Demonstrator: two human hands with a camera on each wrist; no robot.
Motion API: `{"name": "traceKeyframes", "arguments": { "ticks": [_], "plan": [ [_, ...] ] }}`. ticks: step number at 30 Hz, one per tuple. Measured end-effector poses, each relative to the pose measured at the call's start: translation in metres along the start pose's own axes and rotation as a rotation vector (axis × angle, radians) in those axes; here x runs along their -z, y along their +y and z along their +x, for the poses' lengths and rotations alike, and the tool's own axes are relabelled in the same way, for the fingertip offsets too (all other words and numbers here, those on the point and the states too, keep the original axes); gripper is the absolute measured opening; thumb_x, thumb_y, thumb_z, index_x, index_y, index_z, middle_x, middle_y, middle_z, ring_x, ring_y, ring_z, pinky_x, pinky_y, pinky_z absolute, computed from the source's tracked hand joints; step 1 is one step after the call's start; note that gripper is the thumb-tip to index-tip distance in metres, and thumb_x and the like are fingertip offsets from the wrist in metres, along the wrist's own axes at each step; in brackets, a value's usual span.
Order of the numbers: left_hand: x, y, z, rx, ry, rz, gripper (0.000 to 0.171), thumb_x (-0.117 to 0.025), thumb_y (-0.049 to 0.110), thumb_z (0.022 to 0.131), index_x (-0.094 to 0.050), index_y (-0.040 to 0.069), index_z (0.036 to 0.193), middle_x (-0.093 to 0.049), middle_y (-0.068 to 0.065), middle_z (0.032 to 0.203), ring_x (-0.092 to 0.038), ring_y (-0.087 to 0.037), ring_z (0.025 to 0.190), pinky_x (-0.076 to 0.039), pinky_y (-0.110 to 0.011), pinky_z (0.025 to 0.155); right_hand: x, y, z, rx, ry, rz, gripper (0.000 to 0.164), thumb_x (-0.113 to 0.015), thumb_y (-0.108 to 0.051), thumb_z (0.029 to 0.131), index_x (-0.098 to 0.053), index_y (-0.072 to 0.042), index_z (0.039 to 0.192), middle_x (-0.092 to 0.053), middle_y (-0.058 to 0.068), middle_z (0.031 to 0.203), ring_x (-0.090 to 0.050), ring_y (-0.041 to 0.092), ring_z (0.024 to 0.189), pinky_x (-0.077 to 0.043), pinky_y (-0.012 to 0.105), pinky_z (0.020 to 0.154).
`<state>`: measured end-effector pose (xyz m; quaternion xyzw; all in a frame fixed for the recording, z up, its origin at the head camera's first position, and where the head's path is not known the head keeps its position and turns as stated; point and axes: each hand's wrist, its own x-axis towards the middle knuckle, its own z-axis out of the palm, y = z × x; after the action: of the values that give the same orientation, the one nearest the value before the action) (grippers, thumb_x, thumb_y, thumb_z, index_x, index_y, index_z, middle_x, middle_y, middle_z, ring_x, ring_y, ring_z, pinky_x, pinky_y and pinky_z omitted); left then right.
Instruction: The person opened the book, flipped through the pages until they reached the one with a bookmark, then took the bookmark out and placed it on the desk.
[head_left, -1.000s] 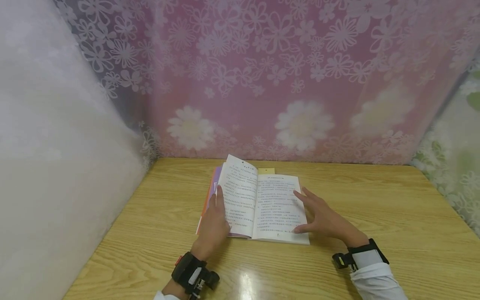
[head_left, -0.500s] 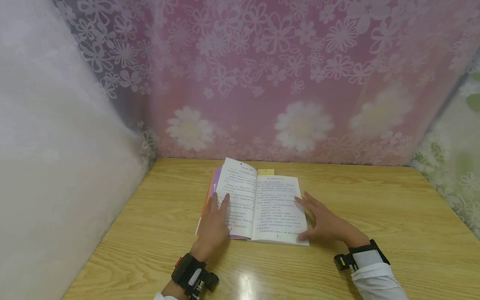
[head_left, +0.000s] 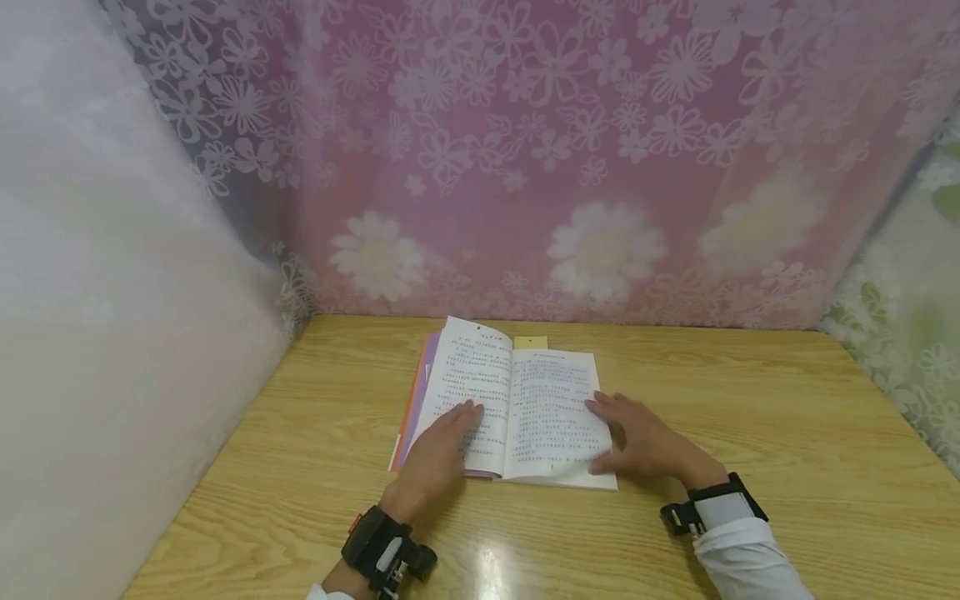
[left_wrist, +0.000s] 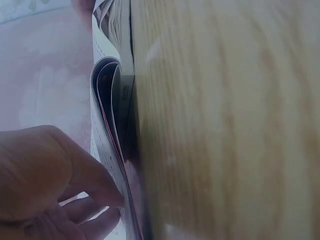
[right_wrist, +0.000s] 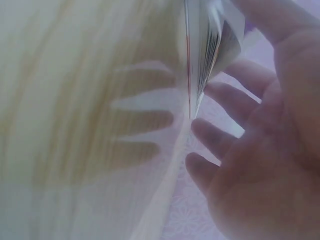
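An open book (head_left: 555, 392) with printed pages lies on the table, its purple and orange cover showing along the left side. My left hand (head_left: 431, 458) rests over the lower left page (head_left: 472, 367), fingers extended toward the spine. In the left wrist view, the left page curves down from the spine under the fingertips (left_wrist: 115, 200). At the right edge, the fingertips and thumb of my right hand (head_left: 641, 437) touch the right page, which bulges near its lower corner. The right wrist view shows this hand's spread fingers (right_wrist: 220, 100) against the book's edge and a page bent upward beside the thumb.
The book lies on a wood-grain table (head_left: 300, 467). A small yellow piece (head_left: 532, 342) sticks out behind it. A pink floral curtain (head_left: 487, 208) hangs at the table's back edge, and pale cloth (head_left: 150, 333) hangs at the left.
My left hand has shifted from the left page's outer edge inward over the print. My right fingers have drawn a little lower, and the right page now bulges near its lower corner.
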<state>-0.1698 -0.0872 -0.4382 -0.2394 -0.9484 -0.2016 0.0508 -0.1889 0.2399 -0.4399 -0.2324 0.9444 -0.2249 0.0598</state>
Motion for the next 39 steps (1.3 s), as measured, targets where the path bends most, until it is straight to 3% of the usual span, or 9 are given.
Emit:
{"name": "traceKeyframes", "arguments": {
  "ticks": [4, 8, 12, 16, 20, 25, 33, 37, 39],
  "plan": [
    [0.004, 0.003, -0.001, -0.025, -0.029, 0.028, 0.055, -0.045, -0.001, 0.080, -0.044, 0.013, 0.133, -0.047, -0.006, 0.137, -0.037, -0.023, 0.127, -0.032, -0.038, 0.103, -0.001, -0.001, 0.004, -0.017, 0.050, -0.001, 0.091, -0.066, -0.063, 0.064, -0.041, -0.013, 0.136, -0.037, 0.014, 0.143, -0.026, 0.040, 0.129, -0.020, 0.058, 0.104],
    [0.007, 0.009, 0.000, -0.012, -0.015, 0.046, 0.044, -0.050, 0.030, 0.087, -0.049, 0.018, 0.129, -0.054, -0.002, 0.129, -0.044, -0.022, 0.120, -0.041, -0.040, 0.094, -0.001, -0.004, 0.008, 0.010, 0.093, 0.025, 0.088, -0.064, -0.065, 0.064, -0.045, -0.012, 0.133, -0.042, 0.015, 0.138, -0.032, 0.037, 0.127, -0.024, 0.056, 0.103],
    [0.005, 0.017, 0.001, 0.027, -0.012, 0.065, 0.072, -0.046, 0.069, 0.077, -0.049, 0.020, 0.129, -0.054, -0.001, 0.128, -0.046, -0.021, 0.118, -0.044, -0.040, 0.088, 0.002, -0.011, 0.010, 0.055, 0.145, 0.050, 0.087, -0.062, -0.065, 0.066, -0.047, -0.011, 0.131, -0.044, 0.016, 0.137, -0.034, 0.036, 0.125, -0.027, 0.055, 0.101],
    [0.002, 0.025, 0.002, 0.076, -0.017, 0.088, 0.098, -0.035, 0.088, 0.062, -0.045, 0.021, 0.132, -0.052, -0.002, 0.130, -0.045, -0.022, 0.118, -0.044, -0.042, 0.087, 0.008, -0.021, 0.011, 0.060, 0.194, 0.070, 0.086, -0.063, -0.066, 0.065, -0.047, -0.012, 0.131, -0.042, 0.016, 0.138, -0.033, 0.036, 0.126, -0.028, 0.056, 0.100],
    [-0.001, 0.031, 0.004, 0.084, 0.022, 0.134, 0.099, -0.034, 0.089, 0.062, -0.045, 0.021, 0.132, -0.054, -0.003, 0.127, -0.048, -0.024, 0.115, -0.045, -0.042, 0.086, 0.011, -0.032, 0.013, 0.066, 0.238, 0.087, 0.084, -0.064, -0.065, 0.064, -0.049, -0.015, 0.129, -0.041, 0.016, 0.139, -0.033, 0.035, 0.126, -0.029, 0.057, 0.099],
    [-0.005, 0.035, 0.005, 0.053, 0.078, 0.179, 0.079, -0.050, 0.070, 0.071, -0.047, 0.017, 0.129, -0.057, -0.005, 0.122, -0.051, -0.026, 0.110, -0.046, -0.043, 0.084, 0.011, -0.043, 0.016, 0.082, 0.273, 0.111, 0.080, -0.065, -0.063, 0.064, -0.051, -0.016, 0.128, -0.040, 0.015, 0.140, -0.032, 0.034, 0.126, -0.030, 0.056, 0.099],
    [-0.003, 0.037, 0.003, 0.129, -0.017, 0.095, 0.080, -0.057, 0.043, 0.079, -0.023, 0.009, 0.143, -0.048, -0.011, 0.134, -0.044, -0.033, 0.120, -0.042, -0.050, 0.090, 0.008, -0.044, 0.015, 0.057, 0.260, 0.139, 0.102, -0.067, -0.064, 0.061, -0.020, -0.030, 0.144, -0.016, 0.013, 0.151, -0.017, 0.036, 0.134, -0.026, 0.063, 0.098],
    [-0.003, 0.035, 0.004, 0.165, 0.046, 0.028, 0.077, -0.053, 0.036, 0.081, -0.019, 0.006, 0.143, -0.059, -0.012, 0.114, -0.056, -0.025, 0.092, -0.048, -0.040, 0.069, 0.008, -0.040, 0.016, 0.046, 0.256, 0.121, 0.111, -0.068, -0.065, 0.059, -0.008, -0.032, 0.146, -0.010, 0.015, 0.152, -0.013, 0.036, 0.135, -0.024, 0.064, 0.098],
    [-0.002, 0.033, 0.005, 0.181, 0.086, -0.004, 0.078, -0.054, 0.032, 0.081, -0.016, 0.006, 0.144, -0.061, -0.011, 0.102, -0.053, -0.017, 0.076, -0.044, -0.032, 0.056, 0.008, -0.038, 0.015, 0.040, 0.250, 0.113, 0.112, -0.068, -0.066, 0.058, -0.007, -0.030, 0.146, -0.010, 0.015, 0.152, -0.012, 0.035, 0.136, -0.023, 0.064, 0.100]
  ]
}}
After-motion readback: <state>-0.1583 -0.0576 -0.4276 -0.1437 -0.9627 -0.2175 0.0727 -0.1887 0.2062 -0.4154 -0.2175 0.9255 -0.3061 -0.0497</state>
